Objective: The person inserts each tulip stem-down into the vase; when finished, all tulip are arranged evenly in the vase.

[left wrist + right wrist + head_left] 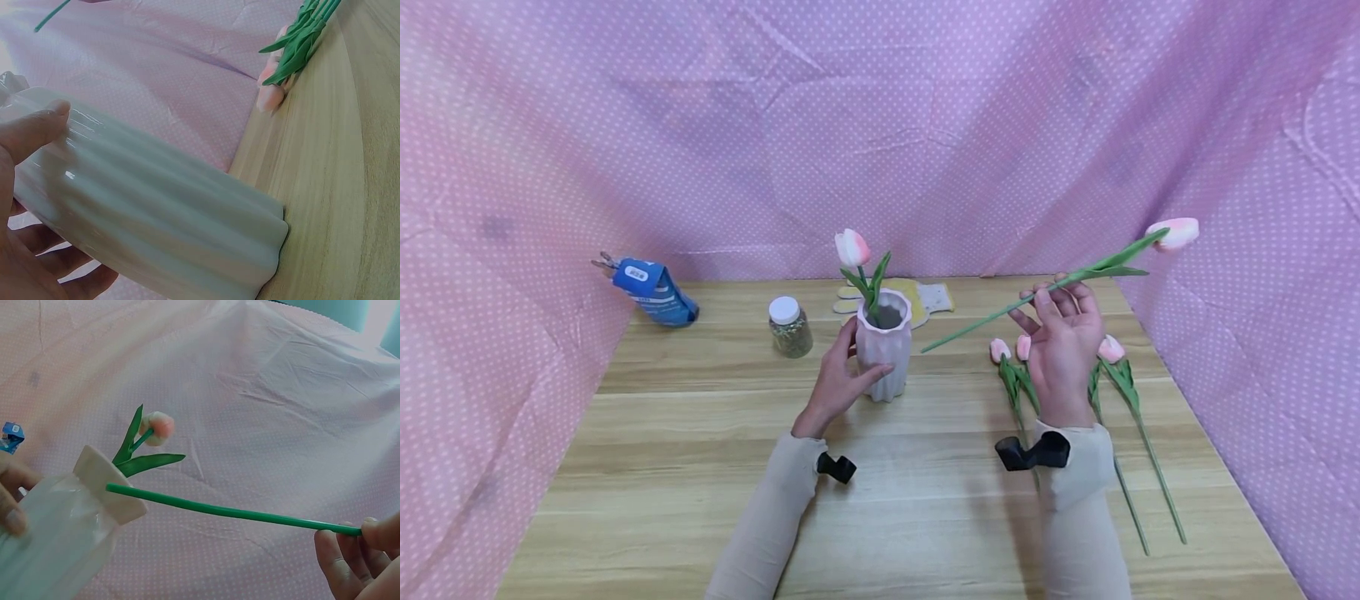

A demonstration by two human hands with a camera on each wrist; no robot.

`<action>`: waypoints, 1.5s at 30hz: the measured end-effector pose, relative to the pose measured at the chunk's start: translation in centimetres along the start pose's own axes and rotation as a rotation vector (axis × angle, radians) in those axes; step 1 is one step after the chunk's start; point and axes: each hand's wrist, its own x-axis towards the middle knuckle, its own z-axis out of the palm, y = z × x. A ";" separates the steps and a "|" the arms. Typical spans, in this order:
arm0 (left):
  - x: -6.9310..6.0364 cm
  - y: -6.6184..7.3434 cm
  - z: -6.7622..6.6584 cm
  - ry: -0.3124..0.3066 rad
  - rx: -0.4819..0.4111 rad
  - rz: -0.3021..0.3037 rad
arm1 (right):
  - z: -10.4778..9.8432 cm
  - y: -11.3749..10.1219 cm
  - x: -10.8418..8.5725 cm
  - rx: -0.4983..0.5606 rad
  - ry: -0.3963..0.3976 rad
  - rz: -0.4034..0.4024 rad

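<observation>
A white fluted vase (883, 354) stands upright on the table with one pink tulip (853, 248) in it. My left hand (838, 379) grips the vase's left side, thumb across its front; the left wrist view shows the thumb and fingers around the vase (156, 194). Right of the vase, my right hand (1066, 354) pinches the green stem of a second tulip (1174, 234) above the table. Its bloom points up and right, and its bare stem end (934, 344) hangs beside the vase. In the right wrist view that stem (231, 512) crosses in front of the vase rim.
Several tulips (1122, 375) lie on the right of the table (925, 525), partly behind my right arm. A yellow and white glove (935, 298) lies behind the vase. Left of it are a white-capped jar (791, 329) and a blue packet (658, 293). Pink dotted cloth hangs around the table.
</observation>
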 end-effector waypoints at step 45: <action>0.0 -0.1 0.1 0.004 -0.005 -0.017 | 6.2 4.2 1.2 -0.141 -0.129 -0.225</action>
